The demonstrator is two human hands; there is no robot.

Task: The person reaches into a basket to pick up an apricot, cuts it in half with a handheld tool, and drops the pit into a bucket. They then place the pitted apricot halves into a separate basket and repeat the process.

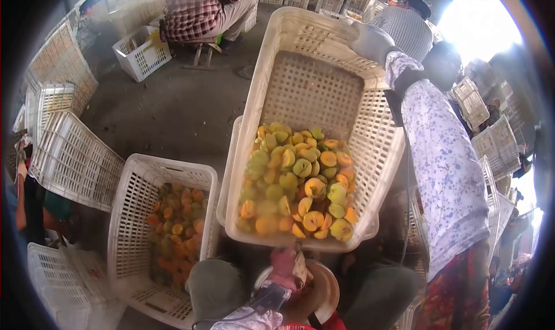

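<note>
My left hand (283,269), in a pinkish glove and a pale patterned sleeve, is at the near rim of a large white plastic crate (373,174). A tan, ragged-looking piece lies against the glove, and I cannot tell whether the fingers grip it or the rim. Halved yellow-orange fruit (303,182), peach-like and partly green-skinned, is heaped at the crate's near end. A round bowl (330,284) sits between my knees, just below the crate. My right hand is out of sight. A co-worker's grey-gloved hand (370,43) holds the crate's far rim.
Left of my knee stands another white crate (118,237) with darker orange fruit halves. The co-worker in a floral top (445,168) leans in at the right. More crates (75,156) flank the left side. A person in a checked shirt (193,12) sits on a stool beyond.
</note>
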